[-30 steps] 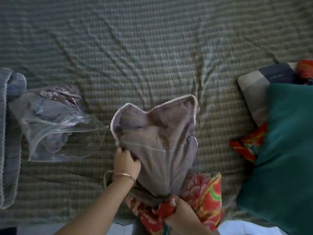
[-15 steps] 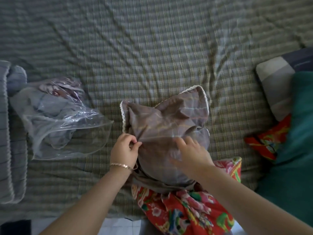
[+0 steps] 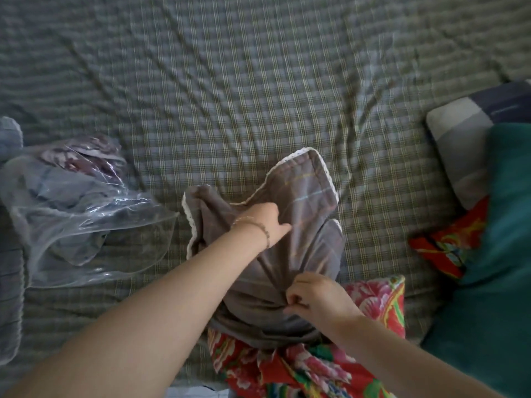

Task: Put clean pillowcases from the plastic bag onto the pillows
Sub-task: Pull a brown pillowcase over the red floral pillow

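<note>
A bed (image 3: 258,81) under a green-and-grey checked sheet fills the view from above. At the right edge lies a teal pillow (image 3: 502,268), with a grey-and-navy pillow (image 3: 459,145) behind it.

At the left is a clear plastic bag (image 3: 86,234) with more folded cloth inside.

In the near middle lies a red floral pillow (image 3: 376,305). Its far end is inside a grey lace-trimmed pillowcase (image 3: 313,193), and its near end is bare.

The step in hand looks like dressing this pillow. The case is on partway, and its far corners are slack and folded over.

The right hand (image 3: 319,297) pinches a bunch of grey cloth near the case's open end, fingers curled tight.

The left hand (image 3: 267,222), with a thin bracelet (image 3: 263,229) at the wrist, lies on the case's upper part with the thumb straight.

Next, the case likely needs drawing toward the person while the pillow is pushed into the far corners.

The left fingers vanish into a fold, so whether they grip cannot be told. The pillow's near end is cut off at the bottom, and the bag's contents are blurred.
</note>
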Tool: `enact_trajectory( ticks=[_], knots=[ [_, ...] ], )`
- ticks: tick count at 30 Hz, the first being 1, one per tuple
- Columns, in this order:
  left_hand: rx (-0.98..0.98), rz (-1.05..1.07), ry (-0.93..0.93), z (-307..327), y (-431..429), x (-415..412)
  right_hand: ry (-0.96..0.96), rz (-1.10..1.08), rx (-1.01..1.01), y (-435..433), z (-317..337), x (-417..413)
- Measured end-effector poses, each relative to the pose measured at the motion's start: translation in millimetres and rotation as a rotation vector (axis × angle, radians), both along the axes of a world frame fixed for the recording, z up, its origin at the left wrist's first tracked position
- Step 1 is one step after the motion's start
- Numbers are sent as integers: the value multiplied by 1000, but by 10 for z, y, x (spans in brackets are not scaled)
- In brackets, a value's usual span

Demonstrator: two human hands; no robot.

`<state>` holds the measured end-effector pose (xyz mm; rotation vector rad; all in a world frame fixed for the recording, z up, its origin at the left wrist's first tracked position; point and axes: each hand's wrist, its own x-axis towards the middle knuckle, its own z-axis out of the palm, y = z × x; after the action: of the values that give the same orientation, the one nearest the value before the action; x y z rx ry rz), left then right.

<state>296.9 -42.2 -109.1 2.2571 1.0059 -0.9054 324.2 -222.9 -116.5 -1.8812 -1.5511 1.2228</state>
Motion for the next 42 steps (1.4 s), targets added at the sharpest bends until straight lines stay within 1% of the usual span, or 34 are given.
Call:
enact_trajectory(
  ticks=[1,2,3,4,5,6,7,8,9,10,11,12,13,14,16,17,18,21,23,24,25,26,28,29,30,33,34,35,37,39,41,42],
  knots=[
    [-51,-27,98,-135,-36,129,63,-124,-68,-11,-4,48],
    [-48,-69,164,-256,-93,209,143,-284,-157,-51,-49,91],
    [-7,-114,211,-352,-139,232,191,-488,-225,-72,-103,133],
    [32,-150,242,-452,-181,238,184,-724,-283,-118,-229,196],
    [68,-169,258,-515,-201,217,121,-921,-374,-137,-300,281],
    [97,-170,244,-551,-203,190,112,-1041,-515,-147,-413,372],
    [115,-135,191,-577,-185,165,128,-1096,-698,-143,-528,464],
    [126,-56,97,-580,-141,116,164,-1165,-847,-112,-588,544],
    [135,73,-33,-554,-88,54,172,-1121,-915,-95,-683,598],
    [163,226,-192,-519,-39,-24,218,-1071,-957,-43,-726,648],
    [214,383,-361,-469,9,-123,317,-1042,-984,37,-751,685],
    [274,516,-515,-398,44,-224,388,-938,-968,106,-781,667],
    [327,602,-617,-329,66,-331,476,-888,-1022,183,-754,632],
    [379,660,-671,-264,91,-434,609,-899,-1071,254,-723,597],
    [481,776,-667,-144,185,-619,874,-1049,-1166,339,-693,416],
    [530,843,-644,-97,246,-686,978,-1068,-1184,376,-674,323],
    [566,887,-622,-63,301,-737,1060,-1095,-1153,416,-639,247],
    [571,898,-637,51,404,-805,1202,-1077,-1037,650,-456,111],
    [558,847,-647,131,379,-813,1200,-1279,-869,768,-430,132],
    [550,809,-664,174,357,-814,1188,-1360,-804,818,-436,177],
    [543,766,-689,217,353,-816,1094,-1375,-786,851,-471,214],
    [529,729,-705,261,345,-820,936,-1332,-786,870,-506,249],
    [509,694,-720,339,331,-817,549,-1183,-790,900,-523,269],
    [503,693,-732,364,343,-831,427,-1127,-768,916,-548,255],
    [494,698,-745,377,348,-844,365,-1081,-761,912,-581,242],
    [476,733,-757,375,345,-889,386,-1045,-769,920,-526,223],
    [481,742,-758,372,352,-899,349,-999,-771,913,-523,225],
    [483,744,-764,374,360,-900,291,-960,-752,908,-515,236],
    [485,731,-780,389,371,-894,82,-891,-693,912,-461,242],
    [490,720,-785,390,366,-899,-130,-755,-630,924,-416,229],
    [487,720,-790,381,341,-897,-234,-658,-590,916,-405,210],
    [482,715,-794,379,328,-900,-207,-664,-585,903,-408,203]
  ],
)
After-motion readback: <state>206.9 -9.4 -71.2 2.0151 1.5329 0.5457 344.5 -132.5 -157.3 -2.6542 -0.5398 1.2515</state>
